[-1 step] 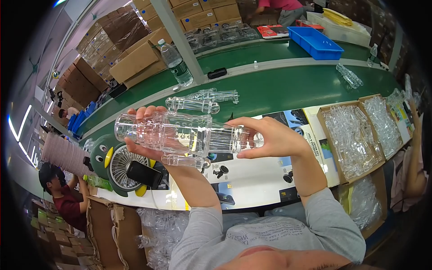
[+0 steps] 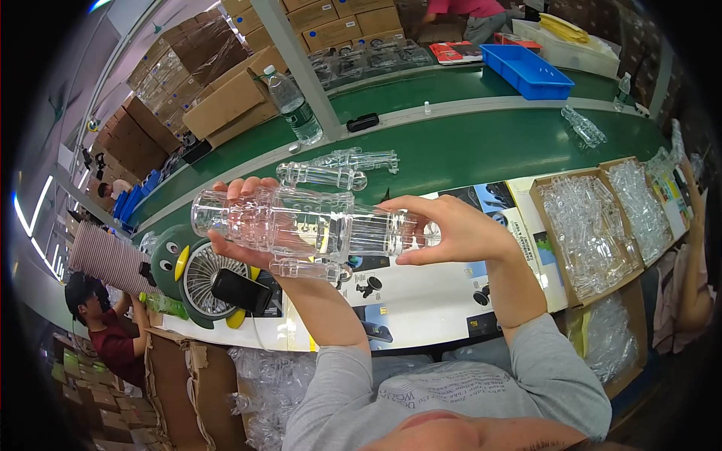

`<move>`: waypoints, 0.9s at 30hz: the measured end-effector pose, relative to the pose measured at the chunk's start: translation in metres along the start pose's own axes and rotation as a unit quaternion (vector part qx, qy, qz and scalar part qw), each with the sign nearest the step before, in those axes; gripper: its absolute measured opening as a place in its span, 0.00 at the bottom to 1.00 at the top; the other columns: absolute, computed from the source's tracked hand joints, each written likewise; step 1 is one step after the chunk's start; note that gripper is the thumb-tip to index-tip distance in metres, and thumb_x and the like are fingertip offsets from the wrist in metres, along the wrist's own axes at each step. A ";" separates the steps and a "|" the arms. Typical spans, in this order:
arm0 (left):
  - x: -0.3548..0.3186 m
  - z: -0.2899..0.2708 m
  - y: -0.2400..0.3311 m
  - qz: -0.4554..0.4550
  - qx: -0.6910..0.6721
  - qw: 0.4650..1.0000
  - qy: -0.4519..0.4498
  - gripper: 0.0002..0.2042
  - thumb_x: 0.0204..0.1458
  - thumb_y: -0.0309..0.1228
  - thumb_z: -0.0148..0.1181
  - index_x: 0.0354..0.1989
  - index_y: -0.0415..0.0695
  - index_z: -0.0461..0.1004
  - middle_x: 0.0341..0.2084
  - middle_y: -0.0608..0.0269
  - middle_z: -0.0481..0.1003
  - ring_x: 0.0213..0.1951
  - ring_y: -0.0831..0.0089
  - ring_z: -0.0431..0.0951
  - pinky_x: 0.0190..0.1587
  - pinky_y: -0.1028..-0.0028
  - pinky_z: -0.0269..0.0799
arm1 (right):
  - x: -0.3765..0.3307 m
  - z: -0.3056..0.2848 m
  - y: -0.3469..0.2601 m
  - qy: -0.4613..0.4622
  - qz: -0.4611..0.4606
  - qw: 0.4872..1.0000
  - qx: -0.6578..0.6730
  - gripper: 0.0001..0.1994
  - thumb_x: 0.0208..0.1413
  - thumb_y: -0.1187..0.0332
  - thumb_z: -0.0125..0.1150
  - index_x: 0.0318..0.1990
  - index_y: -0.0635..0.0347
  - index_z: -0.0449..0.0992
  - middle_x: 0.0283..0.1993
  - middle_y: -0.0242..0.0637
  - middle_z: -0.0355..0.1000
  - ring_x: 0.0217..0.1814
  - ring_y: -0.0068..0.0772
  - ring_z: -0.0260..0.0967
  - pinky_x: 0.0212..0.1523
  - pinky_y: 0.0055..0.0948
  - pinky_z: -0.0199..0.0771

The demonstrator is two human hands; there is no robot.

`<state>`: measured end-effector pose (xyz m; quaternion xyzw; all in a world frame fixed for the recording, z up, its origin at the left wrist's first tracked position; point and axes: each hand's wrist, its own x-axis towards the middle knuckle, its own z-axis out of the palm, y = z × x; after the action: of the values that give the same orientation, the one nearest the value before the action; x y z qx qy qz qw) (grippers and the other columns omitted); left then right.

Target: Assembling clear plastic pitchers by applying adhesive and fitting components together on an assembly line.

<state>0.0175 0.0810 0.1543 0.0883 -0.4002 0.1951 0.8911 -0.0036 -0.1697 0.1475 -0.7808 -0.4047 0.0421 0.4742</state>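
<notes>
Head view: left hand (image 2: 259, 218) wraps the clear vessel (image 2: 312, 222) near its broad end above the white worktop (image 2: 432, 301), right hand (image 2: 470, 231) pinches the narrow end; uneven grip could let smooth walls slip.

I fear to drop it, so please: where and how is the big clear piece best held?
Probably by both ends: left hand cupping the wide end from below, right hand pinching the narrow end from the right. The clear piece lies sideways, thick at left, slimmer at right.
</notes>
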 end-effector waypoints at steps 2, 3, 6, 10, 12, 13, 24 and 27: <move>0.000 0.000 0.000 0.005 0.007 1.000 -0.003 0.28 0.42 0.44 0.57 0.49 0.42 0.61 0.35 0.59 0.67 0.41 0.64 0.68 0.52 0.58 0.61 | 0.000 0.000 0.000 0.002 -0.001 1.000 0.000 0.32 0.37 0.64 0.68 0.54 0.58 0.64 0.26 0.36 0.72 0.29 0.26 0.69 0.33 0.23 0.68; 0.000 0.000 0.000 0.005 0.007 1.000 -0.003 0.28 0.42 0.44 0.57 0.49 0.42 0.61 0.35 0.59 0.67 0.41 0.64 0.68 0.52 0.58 0.61 | 0.000 0.000 -0.001 0.003 -0.003 1.000 0.000 0.32 0.37 0.64 0.68 0.54 0.58 0.64 0.26 0.36 0.72 0.29 0.26 0.70 0.33 0.23 0.68; 0.001 0.003 -0.001 0.007 0.009 1.000 0.004 0.27 0.42 0.44 0.57 0.49 0.42 0.61 0.35 0.59 0.67 0.41 0.65 0.68 0.52 0.58 0.61 | 0.000 0.001 -0.001 0.012 0.002 1.000 0.006 0.32 0.38 0.56 0.66 0.53 0.51 0.65 0.25 0.37 0.72 0.28 0.34 0.70 0.30 0.28 0.67; 0.001 0.009 -0.001 0.012 0.035 0.999 0.015 0.26 0.39 0.38 0.62 0.46 0.41 0.62 0.34 0.60 0.66 0.40 0.67 0.68 0.53 0.62 0.63 | 0.000 0.003 -0.001 0.022 -0.009 1.000 0.006 0.32 0.38 0.56 0.66 0.54 0.51 0.65 0.25 0.37 0.72 0.28 0.33 0.70 0.30 0.28 0.67; 0.000 0.008 0.001 0.013 0.040 0.999 0.014 0.26 0.40 0.38 0.62 0.46 0.41 0.62 0.34 0.60 0.66 0.40 0.67 0.68 0.53 0.62 0.63 | 0.000 0.002 -0.003 0.017 -0.005 1.000 0.007 0.32 0.38 0.56 0.66 0.54 0.52 0.64 0.25 0.36 0.72 0.28 0.33 0.69 0.30 0.27 0.67; 0.000 0.005 0.002 0.016 0.029 0.999 0.011 0.26 0.41 0.40 0.60 0.47 0.41 0.61 0.34 0.60 0.66 0.40 0.66 0.68 0.52 0.60 0.62 | 0.000 0.003 -0.003 0.018 -0.005 1.000 0.007 0.32 0.38 0.56 0.66 0.54 0.52 0.64 0.25 0.36 0.72 0.28 0.33 0.69 0.30 0.27 0.67; -0.002 0.016 -0.005 0.018 0.032 0.999 0.002 0.25 0.41 0.38 0.61 0.46 0.41 0.61 0.33 0.62 0.66 0.39 0.70 0.68 0.53 0.66 0.63 | -0.003 0.003 -0.008 0.023 -0.006 1.000 0.010 0.33 0.36 0.57 0.67 0.54 0.53 0.65 0.23 0.35 0.71 0.26 0.32 0.68 0.29 0.27 0.66; -0.002 0.014 -0.007 0.010 0.028 1.000 0.000 0.24 0.41 0.38 0.61 0.45 0.41 0.61 0.33 0.62 0.66 0.39 0.69 0.68 0.53 0.65 0.63 | -0.001 0.002 -0.008 0.025 0.000 1.000 -0.010 0.33 0.34 0.64 0.69 0.54 0.55 0.66 0.25 0.33 0.70 0.23 0.24 0.65 0.28 0.22 0.66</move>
<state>0.0096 0.0692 0.1620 0.1094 -0.3954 0.2154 0.8861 -0.0096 -0.1672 0.1526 -0.7862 -0.3930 0.0190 0.4766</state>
